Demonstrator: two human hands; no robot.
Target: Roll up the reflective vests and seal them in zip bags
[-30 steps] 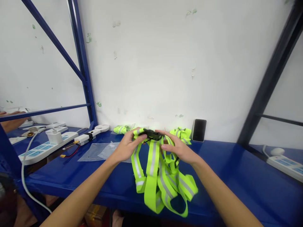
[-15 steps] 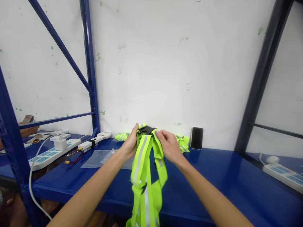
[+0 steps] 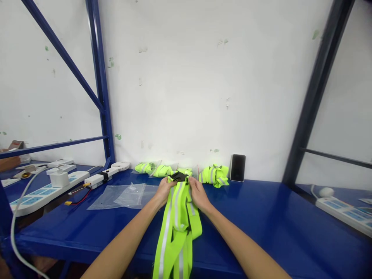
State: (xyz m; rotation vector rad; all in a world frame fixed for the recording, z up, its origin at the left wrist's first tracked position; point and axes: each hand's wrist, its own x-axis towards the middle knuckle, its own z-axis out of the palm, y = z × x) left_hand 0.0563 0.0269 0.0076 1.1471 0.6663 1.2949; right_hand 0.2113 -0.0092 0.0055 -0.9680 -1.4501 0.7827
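Observation:
Between my two hands is a neon yellow reflective harness with silver stripes, its straps hanging down over the table's front edge. A black buckle sits at its top. My left hand is closed on the strap just left of the buckle. On the other side, my right hand pinches the strap, with the thumb on top. Both hands are low over the blue table. Some fingertips are hidden behind the fabric.
Bagged yellow bundles and a rolled yellow bundle lie along the wall, beside a black phone. Clear plastic bags lie left of my hands. Further left are a white fan and a power strip. Blue posts frame the table.
Both hands have lowered the harness toward the table, and its straps now hang closer to the front edge. The bundles behind it show more fully. The view has shifted slightly.

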